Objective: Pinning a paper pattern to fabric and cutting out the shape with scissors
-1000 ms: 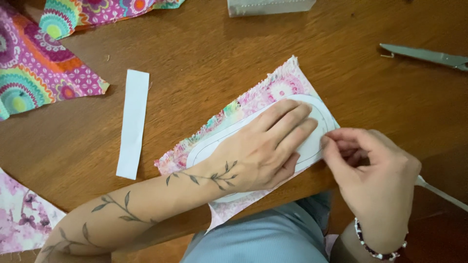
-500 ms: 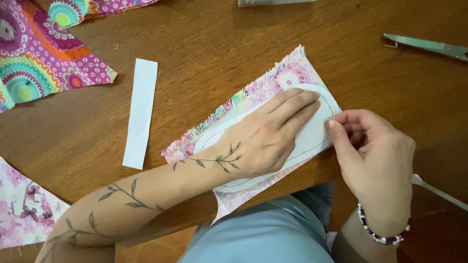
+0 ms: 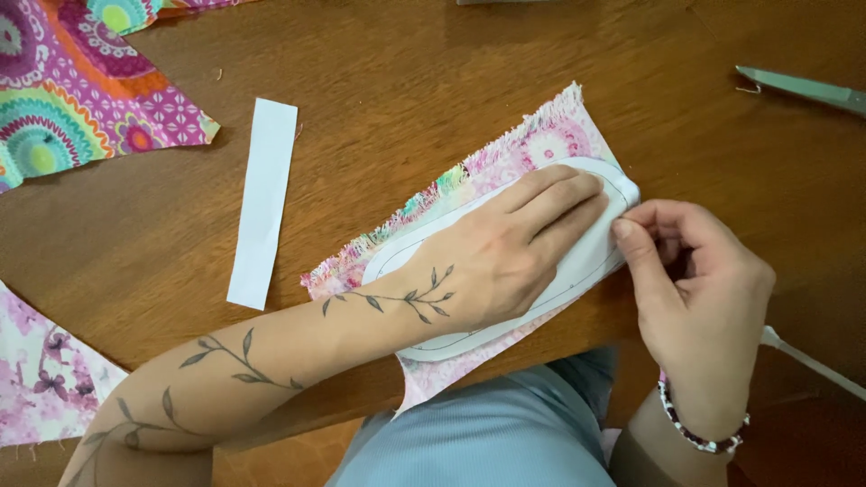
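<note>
My left hand (image 3: 505,257) lies flat, fingers together, on a white oval paper pattern (image 3: 586,261) that rests on a pink patterned fabric piece (image 3: 541,135) with frayed edges. The fabric hangs partly over the wooden table's near edge. My right hand (image 3: 699,289) is curled at the pattern's right end, its fingertips pinching the edge of the paper and fabric there. Whether a pin or anything else is in those fingers is hidden.
A white paper strip (image 3: 262,203) lies to the left on the wooden table (image 3: 406,81). Bright multicoloured fabric (image 3: 72,108) sits at the far left, and pink floral fabric (image 3: 45,379) at the lower left. Scissors (image 3: 798,87) lie at the far right.
The view has shifted slightly. My right hand has moved up along the pattern's right end, and my left hand has stayed pressed on the paper.
</note>
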